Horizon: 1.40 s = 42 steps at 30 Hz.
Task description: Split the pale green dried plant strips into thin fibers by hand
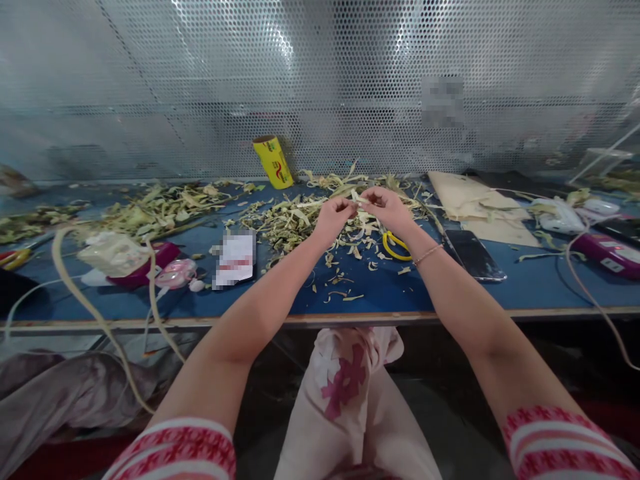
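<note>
While reaching over the blue desk (295, 299), hold a pale plant strip (357, 197) between left hand (336, 219) and right hand (387, 207), above a loose heap of plant scraps (283, 230). Keep the left fingertips pinched together on one end, the right ones likewise on the other, almost meeting. Cannot make out exactly which fingers press on it. Wear a thin bracelet (429, 255) on the right wrist.

Find a yellow loop (395, 255) lying just below the right hand, then a dark phone (475, 255) flat beside the right forearm. See brown paper (453, 193) farther back, with a few scraps on top. Notice a yellow tube (274, 162) leaning at the back of the desk, near the perforated metal panel (340, 73).

To the left of the left forearm, see a white packet (236, 260), partly blurred out, and beyond it a pink item (176, 273) next to a purple device (167, 253). Spot another scrap heap (170, 208) behind these. At far right, see a second purple device (607, 253). Closer in, find small loose shavings (353, 298) scattered near the front edge.
</note>
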Available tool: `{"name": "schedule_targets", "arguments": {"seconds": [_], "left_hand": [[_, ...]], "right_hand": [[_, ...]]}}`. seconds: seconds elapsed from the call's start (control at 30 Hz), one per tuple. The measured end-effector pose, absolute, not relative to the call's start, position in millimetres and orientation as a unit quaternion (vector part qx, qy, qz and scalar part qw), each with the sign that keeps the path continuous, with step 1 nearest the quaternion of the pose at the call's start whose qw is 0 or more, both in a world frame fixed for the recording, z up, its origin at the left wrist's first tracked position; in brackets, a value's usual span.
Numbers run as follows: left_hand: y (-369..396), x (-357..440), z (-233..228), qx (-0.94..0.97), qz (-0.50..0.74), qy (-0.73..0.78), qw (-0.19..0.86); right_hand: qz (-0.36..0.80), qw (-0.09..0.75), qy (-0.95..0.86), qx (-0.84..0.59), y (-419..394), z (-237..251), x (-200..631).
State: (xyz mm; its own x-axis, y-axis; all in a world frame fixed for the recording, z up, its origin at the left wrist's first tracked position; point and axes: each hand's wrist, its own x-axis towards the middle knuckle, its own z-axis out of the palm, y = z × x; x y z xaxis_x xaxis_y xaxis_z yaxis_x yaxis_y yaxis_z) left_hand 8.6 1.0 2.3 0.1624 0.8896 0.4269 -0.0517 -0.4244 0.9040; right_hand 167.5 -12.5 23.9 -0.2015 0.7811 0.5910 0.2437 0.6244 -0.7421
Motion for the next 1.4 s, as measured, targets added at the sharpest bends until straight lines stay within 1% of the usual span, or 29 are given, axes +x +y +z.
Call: {"name": "schedule_targets", "arguments": {"seconds": [0.17,0.23,0.33,0.43,0.57,0.67,0.83,0.97,1.2,1.4], "left_hand": [[0.1,7.8,2.4,0.659,0.543,0.342,0.392],[-0.7,8.0,3.1,0.660,0.540,0.345,0.392],[-0.3,8.9,2.8,0.653,0.540,0.340,0.409],[2.1,10.8,0.9,0.632,0.542,0.328,0.447],[2.9,14.4,-0.1,0.600,0.547,0.305,0.497],[-0.2,16.1,1.7,0.590,0.544,0.304,0.513],[-5.2,16.7,5.0,0.580,0.536,0.305,0.532],[-6.6,17.1,5.9,0.573,0.537,0.303,0.540],[-7.9,17.7,6.1,0.570,0.533,0.313,0.541],[-10.6,21.9,2.9,0.575,0.527,0.307,0.545]], "right_hand": [[0.288,0.510,-0.721,-0.370,-10.6,20.5,165.8],[0.314,0.520,-0.700,-0.376,-8.9,19.1,164.7],[0.365,0.550,-0.660,-0.359,-7.3,17.6,163.0],[0.396,0.553,-0.642,-0.354,-6.6,16.6,161.5],[0.378,0.557,-0.649,-0.355,-4.8,14.8,160.2],[0.353,0.571,-0.651,-0.354,-3.4,14.0,160.2],[0.320,0.559,-0.673,-0.364,-3.8,14.3,161.9],[0.314,0.570,-0.669,-0.358,-2.6,12.7,161.5],[0.340,0.541,-0.668,-0.382,-0.2,9.5,159.5],[0.272,0.556,-0.669,-0.410,-6.7,10.3,154.5]]}}
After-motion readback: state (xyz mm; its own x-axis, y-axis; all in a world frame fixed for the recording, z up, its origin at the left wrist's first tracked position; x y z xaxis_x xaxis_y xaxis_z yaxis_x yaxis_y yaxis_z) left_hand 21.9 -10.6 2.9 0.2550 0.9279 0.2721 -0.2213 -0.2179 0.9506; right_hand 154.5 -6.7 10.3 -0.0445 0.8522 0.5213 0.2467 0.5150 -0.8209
